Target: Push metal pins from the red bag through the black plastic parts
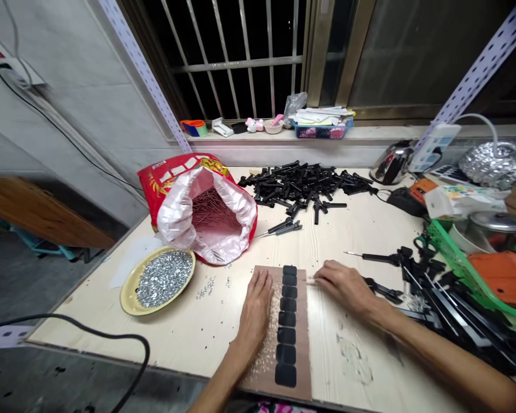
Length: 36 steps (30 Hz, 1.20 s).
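My left hand point(257, 304) lies flat, fingers stretched out, on the left side of a brown board point(304, 338). Down the board runs a column of several black rounded-square pads point(286, 319). Small pale bits point(266, 344) are scattered beside them, partly under my left hand. Just off the board's right edge, near its top, my right hand point(344, 287) has its fingers closed together at the tips. A small pale tip shows at those fingers, too small to name. Beyond my right wrist lies a black part with a thin metal rod point(376, 258).
A yellow dish point(129, 301) of small metal washers and a red sack point(155, 178) of thin reddish rods stand left. Black plastic parts point(301, 180) are heaped at the back. On the right are a green basket point(451, 249), black strips point(460, 321) and a kettle point(389, 163).
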### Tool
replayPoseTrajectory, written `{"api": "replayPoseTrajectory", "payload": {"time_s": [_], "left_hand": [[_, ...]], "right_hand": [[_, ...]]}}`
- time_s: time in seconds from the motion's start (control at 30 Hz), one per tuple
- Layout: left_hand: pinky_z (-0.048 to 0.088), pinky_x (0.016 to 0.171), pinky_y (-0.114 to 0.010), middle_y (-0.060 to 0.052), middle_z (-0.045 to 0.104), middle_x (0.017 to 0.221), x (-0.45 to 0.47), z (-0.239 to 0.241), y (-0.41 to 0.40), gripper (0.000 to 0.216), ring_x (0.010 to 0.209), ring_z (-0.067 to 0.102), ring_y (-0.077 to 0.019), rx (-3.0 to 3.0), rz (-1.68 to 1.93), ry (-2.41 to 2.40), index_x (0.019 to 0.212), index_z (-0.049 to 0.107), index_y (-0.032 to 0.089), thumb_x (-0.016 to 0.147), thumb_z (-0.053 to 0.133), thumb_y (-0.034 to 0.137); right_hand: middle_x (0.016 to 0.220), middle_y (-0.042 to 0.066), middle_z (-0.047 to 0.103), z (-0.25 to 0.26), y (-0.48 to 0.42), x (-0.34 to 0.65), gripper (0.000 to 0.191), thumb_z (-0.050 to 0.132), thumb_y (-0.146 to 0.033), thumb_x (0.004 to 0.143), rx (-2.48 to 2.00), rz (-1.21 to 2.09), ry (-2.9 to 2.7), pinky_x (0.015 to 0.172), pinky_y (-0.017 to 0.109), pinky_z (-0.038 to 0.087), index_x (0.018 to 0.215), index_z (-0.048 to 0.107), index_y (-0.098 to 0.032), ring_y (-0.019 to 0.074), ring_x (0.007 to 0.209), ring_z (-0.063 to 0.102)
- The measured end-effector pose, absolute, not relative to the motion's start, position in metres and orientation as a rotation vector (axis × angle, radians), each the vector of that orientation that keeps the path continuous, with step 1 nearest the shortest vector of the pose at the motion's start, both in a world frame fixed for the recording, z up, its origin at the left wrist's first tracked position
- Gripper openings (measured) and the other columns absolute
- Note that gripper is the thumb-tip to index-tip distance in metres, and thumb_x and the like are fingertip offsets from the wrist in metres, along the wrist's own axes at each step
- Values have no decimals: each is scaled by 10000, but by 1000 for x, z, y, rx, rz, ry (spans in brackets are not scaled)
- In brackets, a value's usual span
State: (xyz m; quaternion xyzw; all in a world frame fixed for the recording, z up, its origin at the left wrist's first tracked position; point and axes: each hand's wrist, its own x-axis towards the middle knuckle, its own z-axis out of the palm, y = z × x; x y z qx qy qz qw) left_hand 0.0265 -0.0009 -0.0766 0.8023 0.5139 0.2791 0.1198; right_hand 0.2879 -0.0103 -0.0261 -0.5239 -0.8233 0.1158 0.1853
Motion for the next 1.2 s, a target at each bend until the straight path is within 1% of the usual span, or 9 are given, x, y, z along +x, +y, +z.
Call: {"api": "replayPoseTrajectory", "payload": {"time_s": [0.17, 0.27, 0.33, 0.43, 0.53, 0.73, 0.9, 1.0, 1.2], "left_hand": [[426, 1039, -461, -129, 503, 1370, 27, -82, 0, 391, 1333, 372, -245, 2299, 860, 1506, 1295, 507, 156, 931, 378, 216], [436, 1016, -508, -124, 523, 1348, 27, -72, -6, 359, 1302, 416, -270, 2299, 881, 1466, 1243, 556, 183, 924, 397, 221], [458, 994, -494, -115, 544, 1320, 22, -59, -12, 334, 1249, 476, -262, 2289, 922, 1450, 1205, 584, 210, 919, 412, 219], [498, 940, -422, -108, 604, 1198, 2, -41, -20, 315, 1135, 547, -230, 2242, 1016, 1533, 1179, 597, 216, 914, 428, 204], [510, 858, -402, -90, 639, 1024, -31, -31, -21, 279, 985, 579, -226, 2192, 1037, 1781, 1126, 620, 216, 912, 442, 228], [478, 753, -371, -86, 622, 893, -67, -34, -4, 276, 857, 536, -230, 2236, 770, 2020, 1016, 659, 187, 921, 414, 272], [451, 686, -329, -86, 605, 882, -62, -42, 15, 309, 850, 505, -229, 2328, 506, 2081, 1050, 650, 204, 929, 367, 238], [432, 661, -310, -82, 604, 910, -63, -43, 23, 291, 873, 498, -226, 2384, 387, 2016, 1049, 648, 232, 908, 395, 203], [444, 706, -322, -78, 619, 877, -69, -43, 38, 227, 884, 532, -229, 2363, 368, 1842, 888, 648, 208, 872, 423, 185]], "right_hand": [[841, 34, 632, -5, 14, 326, 87, 622, -259, 836, -1602, -19, -2489, 640, 312, 381, 905, 673, -266, 207, 790, 544], [871, 39, 638, 0, 46, 303, 133, 553, -294, 891, -1489, -60, -2460, 690, 324, 364, 928, 672, -249, 191, 797, 537], [890, 49, 632, -6, 76, 276, 180, 493, -275, 925, -1403, -33, -2420, 682, 301, 359, 939, 663, -217, 180, 808, 530], [938, 60, 621, -25, 122, 238, 177, 499, -257, 922, -1344, -43, -2433, 696, 296, 347, 1004, 647, -206, 194, 852, 506], [963, 72, 618, -46, 152, 217, 204, 538, -280, 903, -1351, -104, -2492, 727, 320, 318, 1074, 632, -219, 224, 900, 479], [927, 76, 607, -61, 163, 215, 180, 512, -293, 916, -1353, -240, -2537, 751, 344, 274, 1000, 652, -217, 235, 894, 446], [902, 83, 589, -61, 152, 213, 220, 431, -236, 947, -1270, -244, -2598, 718, 321, 284, 1001, 640, -193, 215, 852, 441], [920, 80, 583, -63, 146, 212, 227, 426, -240, 949, -1264, -213, -2572, 724, 313, 307, 1000, 641, -189, 209, 858, 447], [943, 73, 583, -68, 144, 216, 221, 448, -266, 946, -1327, -106, -2478, 705, 286, 366, 970, 657, -199, 192, 864, 476]]}}
